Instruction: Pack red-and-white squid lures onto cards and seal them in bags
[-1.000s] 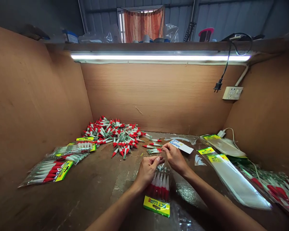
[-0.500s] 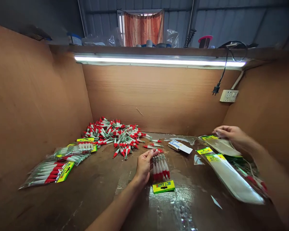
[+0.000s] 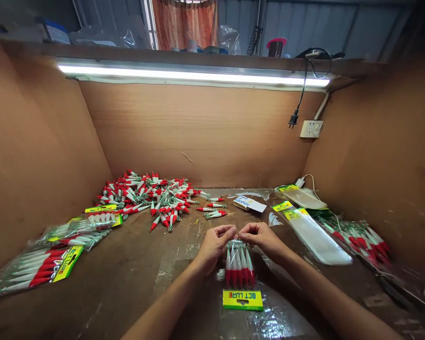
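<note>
A clear bag of red-and-white squid lures [image 3: 240, 269] lies in front of me, its yellow BCT LURE header [image 3: 242, 300] toward me and upside down. The hooked ends of the lures point away, at the bag's far end. Pinched at that end's left corner are the fingers of my left hand [image 3: 212, 246]. Thumb and fingertips of my right hand [image 3: 265, 242] close on the right corner, close to the left fingertips. Whether anything small sits between the fingertips is too fine to make out.
Loose lures [image 3: 163, 196] are heaped at the back left. Filled lure bags [image 3: 38, 269] lie left. To the right are flat unfilled bags [image 3: 320, 241], more lures [image 3: 364, 243] and a white cable. A small box with a white card [image 3: 250, 203] stands behind my hands. A plug [image 3: 293, 119] dangles above.
My right hand has come from the flat bags at the right to the far end of the lure bag. The left hand keeps its hold. The camera view has shifted right and down.
</note>
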### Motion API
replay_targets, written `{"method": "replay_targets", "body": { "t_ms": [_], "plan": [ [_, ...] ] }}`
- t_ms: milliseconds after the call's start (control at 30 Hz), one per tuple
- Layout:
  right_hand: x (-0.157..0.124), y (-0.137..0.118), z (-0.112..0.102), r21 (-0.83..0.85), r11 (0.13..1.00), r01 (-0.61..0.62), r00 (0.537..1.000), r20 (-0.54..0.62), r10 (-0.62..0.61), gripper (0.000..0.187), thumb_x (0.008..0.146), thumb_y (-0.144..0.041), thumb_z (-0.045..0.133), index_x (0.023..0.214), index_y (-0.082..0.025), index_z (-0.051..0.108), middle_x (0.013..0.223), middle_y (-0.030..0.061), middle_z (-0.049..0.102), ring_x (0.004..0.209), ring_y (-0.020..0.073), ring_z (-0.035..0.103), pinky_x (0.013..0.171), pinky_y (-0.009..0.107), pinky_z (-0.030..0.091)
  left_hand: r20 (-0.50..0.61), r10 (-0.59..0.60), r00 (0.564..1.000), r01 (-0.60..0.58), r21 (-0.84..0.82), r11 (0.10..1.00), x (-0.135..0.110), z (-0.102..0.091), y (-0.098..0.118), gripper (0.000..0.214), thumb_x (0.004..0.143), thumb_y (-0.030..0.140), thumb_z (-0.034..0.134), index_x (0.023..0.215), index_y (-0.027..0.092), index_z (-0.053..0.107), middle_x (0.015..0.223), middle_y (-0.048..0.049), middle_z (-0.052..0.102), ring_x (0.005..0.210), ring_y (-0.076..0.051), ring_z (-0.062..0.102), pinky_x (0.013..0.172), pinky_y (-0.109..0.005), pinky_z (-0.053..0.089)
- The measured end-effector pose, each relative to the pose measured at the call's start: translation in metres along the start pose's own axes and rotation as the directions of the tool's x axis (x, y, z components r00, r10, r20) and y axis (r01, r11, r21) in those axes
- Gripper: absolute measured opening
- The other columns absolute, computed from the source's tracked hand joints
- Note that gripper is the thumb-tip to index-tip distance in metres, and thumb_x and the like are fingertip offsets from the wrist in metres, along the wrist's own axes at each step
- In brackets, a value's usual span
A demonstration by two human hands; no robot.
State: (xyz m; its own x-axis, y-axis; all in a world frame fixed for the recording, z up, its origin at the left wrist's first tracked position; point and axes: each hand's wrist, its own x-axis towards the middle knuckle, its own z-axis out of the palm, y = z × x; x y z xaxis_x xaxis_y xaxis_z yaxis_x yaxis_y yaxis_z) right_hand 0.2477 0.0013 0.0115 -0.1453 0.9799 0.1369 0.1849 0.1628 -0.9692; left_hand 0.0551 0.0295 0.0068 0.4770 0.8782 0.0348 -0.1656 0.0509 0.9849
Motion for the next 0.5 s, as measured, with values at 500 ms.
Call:
{"method": "replay_targets", "body": {
  "t_ms": [500],
  "plan": [
    [-0.002,0.028,-0.020,-0.347,0.926,0.148,0.987,-0.003,-0.159,0.017,0.083,-0.026,0.062,0.085,-0.018,0.076,0.083,0.0042,0.075,0.078,0.0190,0.067,0.075,0.029,0.048,0.081,0.049,0.995,-0.088,0.581,0.809,0.026,-0.055,-0.001,0.029,0.070,0.042,0.074,0.074,0.014,0.080,0.070,-0.0058,0.074,0.063,-0.018,0.061,0.063,-0.026,0.042]
  ]
}}
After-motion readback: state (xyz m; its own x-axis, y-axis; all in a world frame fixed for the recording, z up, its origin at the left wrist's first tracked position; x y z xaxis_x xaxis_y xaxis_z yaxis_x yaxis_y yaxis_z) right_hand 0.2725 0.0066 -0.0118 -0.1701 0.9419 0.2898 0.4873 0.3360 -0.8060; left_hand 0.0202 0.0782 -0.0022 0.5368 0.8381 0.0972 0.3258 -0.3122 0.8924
